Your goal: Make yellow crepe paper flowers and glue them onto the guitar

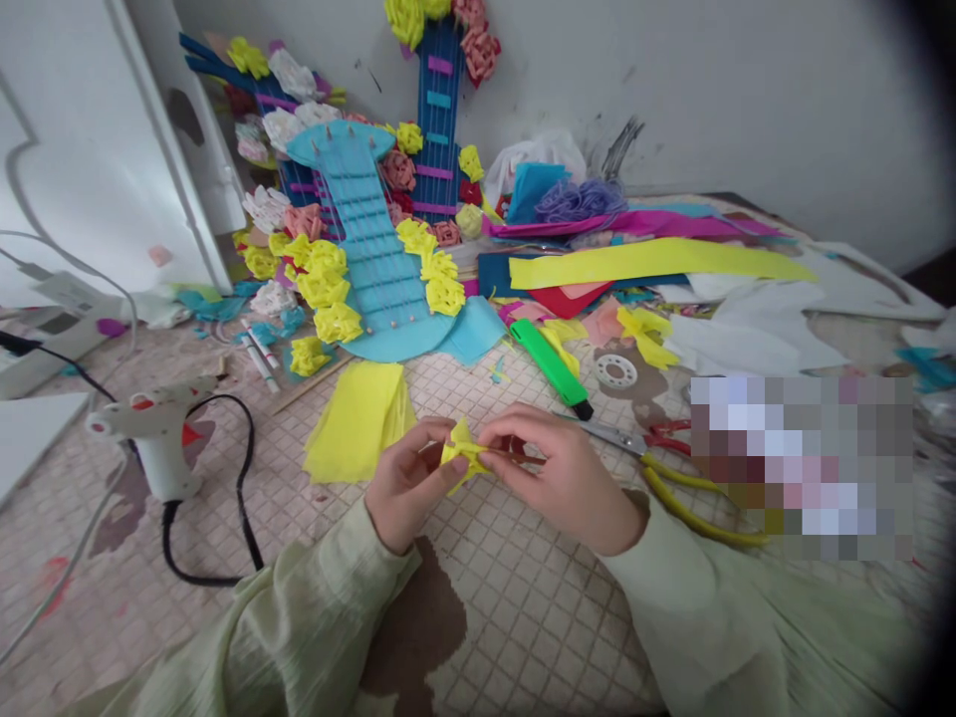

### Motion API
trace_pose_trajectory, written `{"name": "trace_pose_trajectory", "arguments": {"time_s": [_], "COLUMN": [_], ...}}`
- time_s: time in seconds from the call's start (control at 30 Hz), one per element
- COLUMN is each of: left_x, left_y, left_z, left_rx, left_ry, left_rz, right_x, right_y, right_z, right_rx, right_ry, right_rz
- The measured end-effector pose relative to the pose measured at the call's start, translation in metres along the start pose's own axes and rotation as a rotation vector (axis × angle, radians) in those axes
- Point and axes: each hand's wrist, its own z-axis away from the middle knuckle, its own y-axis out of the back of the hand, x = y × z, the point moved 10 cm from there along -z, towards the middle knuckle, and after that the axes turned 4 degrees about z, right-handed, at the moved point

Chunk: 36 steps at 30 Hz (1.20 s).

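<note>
Toward the left edge of the table (508,607), a white glue gun (160,438) stands on its rest, and its black cord (243,508) loops over the checked cloth toward the near edge. Further back, a blue guitar-shaped board (377,259) lies flat with yellow paper flowers (329,289) along both its sides. Just in front of it is a loose stack of yellow paper (358,418).

Near the middle of the near edge, the left hand (407,488) is curled, its thumb and fingers pinched on one side of a small folded yellow paper piece (463,453) held just above the cloth. The right hand (568,488) grips the other side of the piece with its fingertips closed tight. A thin brown stick (527,459) shows between those fingers, though how it meets the paper I cannot tell.

Behind the right hand lies a green cutter (553,363), with a white tape ring (616,370) just beside it. Scissors (672,478) with yellow and red handles lie to the right of the right hand. Toward the far right, a long yellow strip (649,261) stretches across piled coloured sheets.
</note>
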Motion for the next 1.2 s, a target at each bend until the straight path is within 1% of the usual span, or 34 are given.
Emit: {"name": "trace_pose_trajectory", "arguments": {"time_s": [0.17, 0.27, 0.43, 0.53, 0.63, 0.77, 0.87, 1.03, 1.2], "left_x": [0.004, 0.007, 0.009, 0.011, 0.013, 0.015, 0.014, 0.015, 0.009], "left_y": [0.0, 0.0, 0.004, 0.006, 0.009, 0.018, 0.023, 0.022, 0.021], "left_z": [-0.001, -0.001, -0.003, -0.004, -0.004, -0.004, -0.004, -0.005, -0.005], "left_rx": [-0.022, -0.019, 0.043, 0.064, 0.081, 0.153, 0.202, 0.199, 0.199], "left_ry": [-0.044, -0.075, -0.078, -0.07, -0.081, -0.078, -0.065, -0.075, -0.012], "left_rz": [-0.055, -0.094, -0.128, -0.149, -0.159, -0.174, -0.172, -0.167, -0.146], "right_x": [-0.003, -0.005, -0.015, -0.017, -0.014, -0.005, 0.0, -0.001, -0.004], "right_y": [-0.001, -0.001, -0.003, -0.005, -0.004, -0.002, 0.001, 0.003, 0.003], "right_z": [-0.001, 0.0, 0.004, 0.005, 0.004, 0.001, -0.001, -0.001, 0.002], "right_rx": [-0.01, 0.016, 0.075, 0.078, 0.058, 0.009, 0.027, 0.068, 0.083], "right_ry": [0.021, 0.058, 0.176, 0.204, 0.201, 0.154, 0.11, 0.092, 0.138], "right_rz": [0.016, 0.051, 0.165, 0.198, 0.177, 0.147, 0.171, 0.192, 0.216]}}
